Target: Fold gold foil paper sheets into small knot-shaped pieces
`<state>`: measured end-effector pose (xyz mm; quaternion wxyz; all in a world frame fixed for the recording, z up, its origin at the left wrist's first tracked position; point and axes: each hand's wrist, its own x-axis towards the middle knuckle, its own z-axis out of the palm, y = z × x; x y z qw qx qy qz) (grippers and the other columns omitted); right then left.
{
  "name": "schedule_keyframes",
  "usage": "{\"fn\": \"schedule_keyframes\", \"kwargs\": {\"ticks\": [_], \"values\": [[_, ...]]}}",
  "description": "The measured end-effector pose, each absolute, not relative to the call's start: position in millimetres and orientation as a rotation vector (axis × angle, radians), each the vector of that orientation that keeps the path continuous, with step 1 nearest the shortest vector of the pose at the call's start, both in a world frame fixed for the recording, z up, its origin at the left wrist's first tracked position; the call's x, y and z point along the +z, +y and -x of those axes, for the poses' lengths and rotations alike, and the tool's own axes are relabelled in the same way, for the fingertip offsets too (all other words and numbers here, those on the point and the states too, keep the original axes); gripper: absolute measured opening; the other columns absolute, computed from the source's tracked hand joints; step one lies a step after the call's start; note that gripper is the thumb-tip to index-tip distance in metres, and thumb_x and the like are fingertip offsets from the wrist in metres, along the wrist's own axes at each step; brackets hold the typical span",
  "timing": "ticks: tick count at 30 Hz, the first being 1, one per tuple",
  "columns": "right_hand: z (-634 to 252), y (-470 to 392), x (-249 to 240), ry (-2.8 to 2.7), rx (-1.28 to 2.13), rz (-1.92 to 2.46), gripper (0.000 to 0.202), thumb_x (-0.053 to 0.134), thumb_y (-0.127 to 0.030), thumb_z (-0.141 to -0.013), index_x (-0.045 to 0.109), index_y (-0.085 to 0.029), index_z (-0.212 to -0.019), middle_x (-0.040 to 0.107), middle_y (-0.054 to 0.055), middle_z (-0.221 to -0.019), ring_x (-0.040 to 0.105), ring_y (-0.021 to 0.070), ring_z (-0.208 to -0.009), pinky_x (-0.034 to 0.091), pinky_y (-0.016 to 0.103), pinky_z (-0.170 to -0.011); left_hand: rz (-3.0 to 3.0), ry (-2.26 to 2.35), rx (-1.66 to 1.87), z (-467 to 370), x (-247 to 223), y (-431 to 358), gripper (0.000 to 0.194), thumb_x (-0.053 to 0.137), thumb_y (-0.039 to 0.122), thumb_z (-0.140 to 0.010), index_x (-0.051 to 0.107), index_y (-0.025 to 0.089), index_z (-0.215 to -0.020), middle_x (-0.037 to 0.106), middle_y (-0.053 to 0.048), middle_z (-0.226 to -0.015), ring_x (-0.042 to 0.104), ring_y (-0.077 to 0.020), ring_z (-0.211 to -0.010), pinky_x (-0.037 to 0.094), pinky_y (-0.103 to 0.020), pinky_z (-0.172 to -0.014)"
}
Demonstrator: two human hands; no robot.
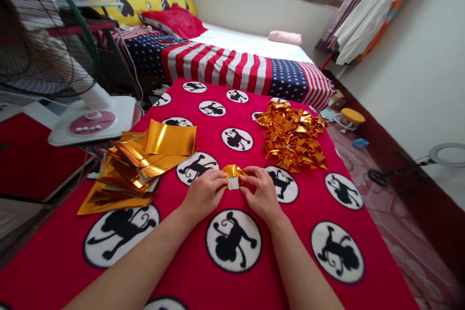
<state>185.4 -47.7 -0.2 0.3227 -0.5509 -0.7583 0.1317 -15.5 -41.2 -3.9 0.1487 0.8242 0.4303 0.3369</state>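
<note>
A small piece of gold foil paper (233, 171), partly folded and showing a pale underside, lies on the red cloth between my hands. On its left edge my left hand (208, 189) has its fingers closed. My right hand (262, 192) pinches the right edge between thumb and fingers. To the left rests a loose stack of flat gold foil sheets (170, 139), fanned out unevenly. Over on the right sits a heap of folded gold foil pieces (294, 135), crumpled-looking and shiny.
The red cloth (290, 256) with black monkey figures in white circles covers the table. A fan (92, 116) stands at the left. Beyond the table is a bed (225, 65) with a striped, starred cover. A yellow stool (352, 116) and a ring light (448, 153) are to the right.
</note>
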Motion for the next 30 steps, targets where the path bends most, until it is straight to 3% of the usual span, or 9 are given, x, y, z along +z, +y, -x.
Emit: {"fn": "schedule_keyframes", "kwargs": {"ticks": [6,13,25,30], "values": [[-179.8,-49.0,-3.0,-1.957,0.263,1.447,0.023,0.068,-0.017,-0.078,0.073,-0.023,-0.099,0.064,0.007,-0.109,0.055,0.0243,-0.102,0.045,0.041,-0.09,-2.404,1.209,1.039,17.5,-8.1,-33.0,0.019,0.057,0.014,-0.087,0.072,0.019,-0.098,0.072,-0.007,-0.106,0.063,-0.0211,-0.104,0.052,-0.041,-0.096],[-179.3,-49.3,-2.6,-1.97,0.272,1.457,0.029,0.072,-0.021,-0.074,0.072,-0.023,-0.103,0.063,0.008,-0.111,0.055,0.0257,-0.103,0.045,0.042,-0.09,-2.422,1.24,1.016,17.0,-10.1,-33.0,0.02,0.061,0.014,-0.084,0.071,0.018,-0.101,0.072,-0.006,-0.109,0.063,-0.0214,-0.107,0.051,-0.04,-0.099],[-177.0,-50.2,-2.6,-1.955,0.255,1.46,0.028,0.069,-0.017,-0.074,0.072,-0.023,-0.102,0.063,0.007,-0.11,0.055,0.0247,-0.102,0.044,0.041,-0.091,-2.427,1.297,1.032,14.5,-11.8,-29.4,0.031,0.052,0.0,-0.081,0.071,0.017,-0.1,0.071,-0.007,-0.108,0.063,-0.0214,-0.104,0.053,-0.04,-0.096],[-175.8,-49.5,-3.3,-1.941,0.244,1.473,0.024,0.065,-0.017,-0.078,0.073,-0.023,-0.1,0.064,0.007,-0.109,0.055,0.0242,-0.103,0.044,0.041,-0.091,-2.394,1.319,1.084,14.9,-13.1,-25.0,0.021,0.053,0.01,-0.087,0.071,0.017,-0.096,0.073,-0.008,-0.103,0.066,-0.0207,-0.097,0.056,-0.038,-0.089]]}}
